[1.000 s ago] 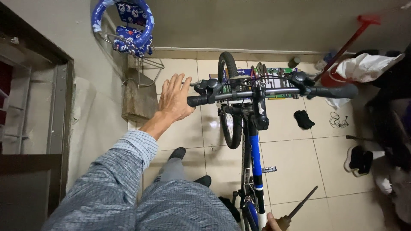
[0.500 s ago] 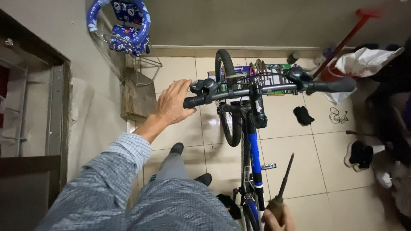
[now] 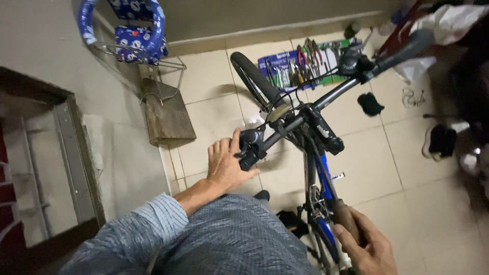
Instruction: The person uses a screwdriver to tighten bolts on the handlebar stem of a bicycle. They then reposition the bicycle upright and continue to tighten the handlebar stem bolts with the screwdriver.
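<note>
Handlebar (image 3: 326, 102) swung; left hand (image 3: 226, 165) grips it (blue tool tray (image 3: 285, 63) beyond).

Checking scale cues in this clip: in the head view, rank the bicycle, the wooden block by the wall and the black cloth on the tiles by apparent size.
1. Bicycle, by far the largest.
2. Wooden block.
3. Black cloth, smallest.
The bicycle is also nearer the camera, which exaggerates its lead.

Sleeve (image 3: 153, 224): blue-grey, fine stripes, cuffed at the left wrist.
Left hand (image 3: 226, 165): bare, no glove.
Right hand (image 3: 367, 247): bare, no sleeve visible.
Lap (image 3: 234, 239): grey-blue fabric.
</note>
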